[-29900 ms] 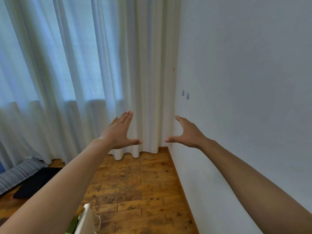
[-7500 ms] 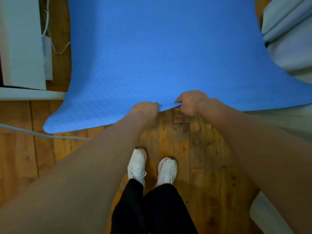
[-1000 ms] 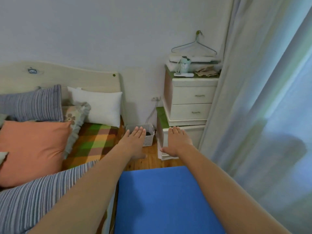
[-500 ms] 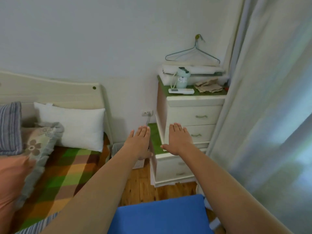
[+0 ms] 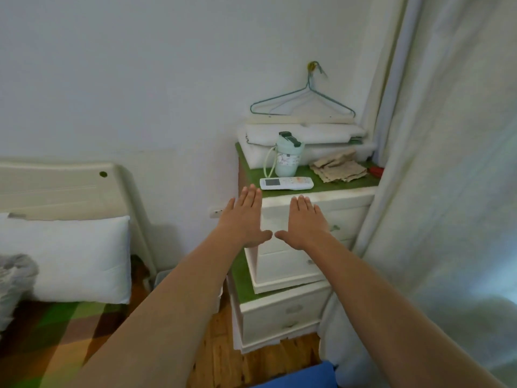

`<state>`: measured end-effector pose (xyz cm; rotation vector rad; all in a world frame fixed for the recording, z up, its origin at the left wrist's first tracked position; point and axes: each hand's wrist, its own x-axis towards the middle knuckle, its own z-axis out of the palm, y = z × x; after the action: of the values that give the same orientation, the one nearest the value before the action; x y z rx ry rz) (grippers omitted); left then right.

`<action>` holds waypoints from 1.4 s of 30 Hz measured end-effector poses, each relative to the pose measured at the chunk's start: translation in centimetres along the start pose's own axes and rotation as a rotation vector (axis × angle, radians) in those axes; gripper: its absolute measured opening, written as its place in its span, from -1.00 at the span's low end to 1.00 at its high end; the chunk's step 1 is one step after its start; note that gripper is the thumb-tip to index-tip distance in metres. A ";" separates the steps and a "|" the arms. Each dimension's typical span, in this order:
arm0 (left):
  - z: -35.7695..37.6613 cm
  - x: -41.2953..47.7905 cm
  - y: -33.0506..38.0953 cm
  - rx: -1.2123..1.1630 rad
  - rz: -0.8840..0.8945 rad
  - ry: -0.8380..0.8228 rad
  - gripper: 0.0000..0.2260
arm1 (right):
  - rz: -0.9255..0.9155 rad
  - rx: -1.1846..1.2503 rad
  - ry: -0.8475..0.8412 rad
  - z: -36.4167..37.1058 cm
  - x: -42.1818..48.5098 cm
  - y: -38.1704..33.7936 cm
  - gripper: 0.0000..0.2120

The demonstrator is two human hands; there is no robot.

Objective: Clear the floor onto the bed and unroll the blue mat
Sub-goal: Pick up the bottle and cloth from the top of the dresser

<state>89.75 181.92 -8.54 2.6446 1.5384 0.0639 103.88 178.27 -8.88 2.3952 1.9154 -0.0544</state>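
Bare, both your hands were held out flat w/ fingers spread, gripping nothing: left hand [image 5: 244, 219] & right hand [image 5: 305, 224] side by side, thumb tips nearly touching, in front of the white drawer unit [image 5: 302, 264]. Blue mat [image 5: 300, 378] lay on the wood floor [image 5: 223, 362] well below your hands, near the unit's base. Only a corner showed at the frame's bottom edge, so its long axis & heading couldn't be told. Bed [image 5: 42, 331] sat to your left.
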 end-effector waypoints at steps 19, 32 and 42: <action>-3.8 24.6 -1.6 -0.376 0.102 0.218 -0.01 | 0.152 0.130 0.057 -0.9 18.1 3.4 0.04; -3.1 28.5 -0.9 -0.428 0.117 0.157 0.12 | 0.142 0.158 0.163 -1.6 22.1 6.6 -0.02; -2.5 29.9 0.7 -0.500 0.102 0.221 -0.02 | 0.220 0.219 0.122 -0.6 25.2 11.1 -0.14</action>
<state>104.98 207.70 -6.09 2.3614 1.2296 0.6731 120.27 200.38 -9.74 2.8006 1.7611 -0.1128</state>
